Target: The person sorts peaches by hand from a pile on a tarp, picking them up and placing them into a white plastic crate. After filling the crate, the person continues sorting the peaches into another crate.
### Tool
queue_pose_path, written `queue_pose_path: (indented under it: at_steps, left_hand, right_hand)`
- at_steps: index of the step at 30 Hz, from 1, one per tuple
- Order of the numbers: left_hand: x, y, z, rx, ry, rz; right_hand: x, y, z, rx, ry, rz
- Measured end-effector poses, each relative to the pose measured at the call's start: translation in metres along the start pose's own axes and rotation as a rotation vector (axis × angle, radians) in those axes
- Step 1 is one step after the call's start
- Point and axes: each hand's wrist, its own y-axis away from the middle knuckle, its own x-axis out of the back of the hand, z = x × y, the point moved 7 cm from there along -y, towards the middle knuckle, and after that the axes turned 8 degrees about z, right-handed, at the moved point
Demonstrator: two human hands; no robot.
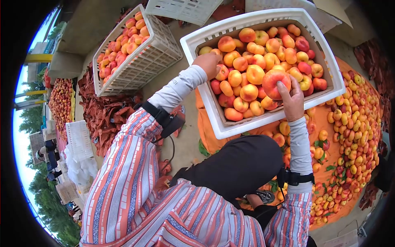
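A white plastic crate [230,131] with a cardboard lining is filled with yellow and red peaches [255,74]. My right hand [293,103] pinches a large, flat, orange-red peach [275,84] between thumb and fingers, just above the crate's near right side. At the crate's left corner, my left hand [208,64] dips in with its fingers curled down among the fruit. Its fingertips are partly hidden, so I cannot make out what they hold. Beside those fingers lies a yellow peach [205,50].
Another white crate [150,61] full of peaches stands at the upper left. Many loose peaches [356,136] cover an orange sheet [214,133] at right. Crumpled reddish-brown wrapping [105,117] lies at left, near an upright white crate [79,140]. Farther off are a fruit heap [61,103] and people.
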Motion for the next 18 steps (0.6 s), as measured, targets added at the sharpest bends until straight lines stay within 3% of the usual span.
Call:
queue_pose_path:
  at_steps: [4,6,10,11,12,14,15,18]
  left_hand:
    - [-0.016,-0.006,0.01,-0.006,-0.134,-0.107]
    - [-0.015,0.002,0.022,0.017,-0.222,-0.165]
    - [0.018,0.01,0.006,-0.004,-0.368,-0.016]
    - [0.02,0.009,0.004,-0.001,-0.357,-0.03]
    - [0.023,0.001,-0.001,0.068,-0.252,-0.008]
    - [0.015,-0.017,-0.014,0.194,-0.032,0.029]
    - [0.026,-0.026,-0.01,0.105,-0.096,0.216]
    - [0.007,-0.056,-0.014,0.161,-0.121,0.138]
  right_hand:
    - [-0.001,0.002,-0.004,-0.011,0.006,-0.011]
    - [-0.001,0.001,-0.004,0.078,0.018,-0.003]
    - [-0.001,0.001,-0.008,0.134,-0.015,0.001]
    - [0.001,0.003,-0.004,0.046,-0.002,0.006]
    - [0.003,0.0,-0.002,0.154,-0.004,0.026]
    - [0.005,0.0,-0.002,0.178,0.014,0.043]
    - [0.002,0.002,-0.006,0.128,-0.017,0.021]
    - [0.0,0.003,-0.008,0.127,-0.036,-0.014]
